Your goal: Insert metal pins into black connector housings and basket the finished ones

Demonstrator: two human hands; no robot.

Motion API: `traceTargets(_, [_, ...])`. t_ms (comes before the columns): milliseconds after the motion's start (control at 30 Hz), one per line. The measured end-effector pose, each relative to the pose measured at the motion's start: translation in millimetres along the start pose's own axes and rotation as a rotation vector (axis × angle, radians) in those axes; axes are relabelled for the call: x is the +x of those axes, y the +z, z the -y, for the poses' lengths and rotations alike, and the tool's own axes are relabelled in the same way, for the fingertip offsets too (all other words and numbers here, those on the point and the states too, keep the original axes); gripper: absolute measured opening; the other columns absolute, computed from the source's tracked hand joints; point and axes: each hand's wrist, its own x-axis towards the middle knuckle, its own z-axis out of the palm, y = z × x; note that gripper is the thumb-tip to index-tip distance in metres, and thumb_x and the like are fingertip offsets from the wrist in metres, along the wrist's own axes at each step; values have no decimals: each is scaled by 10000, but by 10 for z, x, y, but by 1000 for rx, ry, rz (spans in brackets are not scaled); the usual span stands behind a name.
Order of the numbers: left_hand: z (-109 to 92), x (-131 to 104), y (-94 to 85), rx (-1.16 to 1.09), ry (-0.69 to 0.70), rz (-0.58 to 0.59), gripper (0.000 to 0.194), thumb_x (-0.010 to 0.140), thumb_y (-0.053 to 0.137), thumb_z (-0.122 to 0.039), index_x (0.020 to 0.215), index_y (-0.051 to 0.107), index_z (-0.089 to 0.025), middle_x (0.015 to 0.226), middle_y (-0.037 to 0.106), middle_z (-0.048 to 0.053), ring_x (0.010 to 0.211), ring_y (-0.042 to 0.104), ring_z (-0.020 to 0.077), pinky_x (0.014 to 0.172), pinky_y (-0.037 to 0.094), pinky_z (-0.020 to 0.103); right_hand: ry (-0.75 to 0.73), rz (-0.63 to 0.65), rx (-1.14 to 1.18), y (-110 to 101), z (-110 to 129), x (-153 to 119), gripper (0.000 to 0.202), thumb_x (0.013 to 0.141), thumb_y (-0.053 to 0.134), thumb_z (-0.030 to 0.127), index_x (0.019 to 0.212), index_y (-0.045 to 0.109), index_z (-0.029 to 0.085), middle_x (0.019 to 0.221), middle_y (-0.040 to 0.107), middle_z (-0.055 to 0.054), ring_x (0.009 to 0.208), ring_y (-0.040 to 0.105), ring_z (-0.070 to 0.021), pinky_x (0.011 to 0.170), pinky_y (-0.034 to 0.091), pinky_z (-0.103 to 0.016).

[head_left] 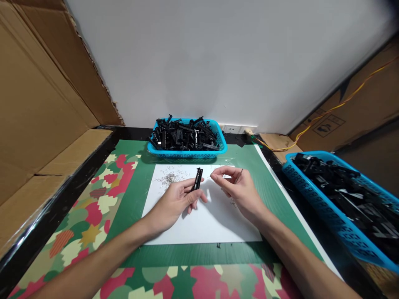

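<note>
Over the white sheet, my left hand holds a narrow black plastic part between thumb and fingers, tilted with its far end up. Just to the right of that part is my right hand, thumb and forefinger pinched together at the tips. Whatever the pinch holds is too small to make out. A thin dark item sticks up by the other curled fingers of that hand. On the sheet's back left lies a loose pile of small metal pieces.
A blue basket heaped with black parts stands behind the sheet. Another blue basket of black parts is at the right. Cardboard walls the left side; a yellow-red cable runs from the wall socket.
</note>
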Motion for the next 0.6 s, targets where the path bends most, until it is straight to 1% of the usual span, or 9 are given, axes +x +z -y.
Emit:
traceTargets(100, [-10, -13, 8, 61, 11, -39, 410, 1004, 663, -532, 1077, 713, -131, 908, 721, 68, 637, 471, 114, 541, 355, 245, -19, -8, -23, 6, 1, -10, 331, 889, 807, 482, 935, 776, 155, 679, 548, 17, 535, 351, -81, 455, 233, -237])
traceTargets(233, [-7, -39, 5, 179, 34, -48, 458, 1038, 601, -542, 872, 707, -129, 813, 709, 60, 648, 457, 122, 593, 333, 265, -58, -37, -80, 7, -15, -18, 303, 911, 790, 463, 940, 773, 161, 698, 522, 21, 571, 381, -89, 485, 244, -234])
traceTargets(267, [-5, -45, 5, 205, 33, -46, 473, 1047, 582, -543, 846, 700, -131, 794, 698, 56, 646, 447, 124, 600, 327, 270, -66, -40, -92, 6, -18, -17, 304, 921, 778, 465, 944, 770, 162, 705, 529, 18, 575, 390, -91, 489, 253, -235])
traceTargets(300, [-4, -50, 5, 224, 34, -45, 476, 1055, 566, -543, 852, 700, -134, 780, 683, 48, 645, 440, 126, 607, 324, 274, -75, -36, -100, 6, -17, -16, 305, 929, 768, 466, 949, 767, 162, 723, 548, 12, 582, 407, -94, 493, 271, -235])
traceTargets(367, [-3, -55, 8, 246, 43, -52, 443, 1061, 555, -535, 924, 707, -142, 770, 645, 26, 662, 449, 135, 628, 331, 276, -102, -2, -111, 10, -3, -14, 292, 936, 761, 453, 949, 761, 161, 789, 612, -15, 617, 462, -106, 509, 329, -235])
traceTargets(467, [-3, -52, 16, 229, 66, -78, 374, 1038, 605, -521, 1020, 690, -158, 789, 582, 2, 717, 488, 149, 660, 357, 270, -149, 43, -129, 30, 40, -22, 254, 945, 755, 419, 930, 749, 166, 867, 664, -41, 673, 518, -119, 535, 392, -230])
traceTargets(533, [-2, -48, 22, 194, 86, -98, 341, 1024, 637, -505, 1047, 676, -167, 810, 554, -6, 729, 483, 147, 649, 354, 261, -171, 52, -137, 49, 68, -42, 240, 959, 739, 409, 923, 740, 171, 862, 662, -38, 651, 501, -112, 518, 382, -227])
traceTargets(600, [0, -47, 26, 161, 116, -113, 301, 1024, 651, -471, 1078, 666, -175, 839, 559, -6, 737, 479, 139, 641, 352, 251, -204, 40, -148, 69, 88, -76, 219, 971, 725, 394, 928, 739, 179, 833, 647, -27, 609, 467, -102, 498, 362, -232])
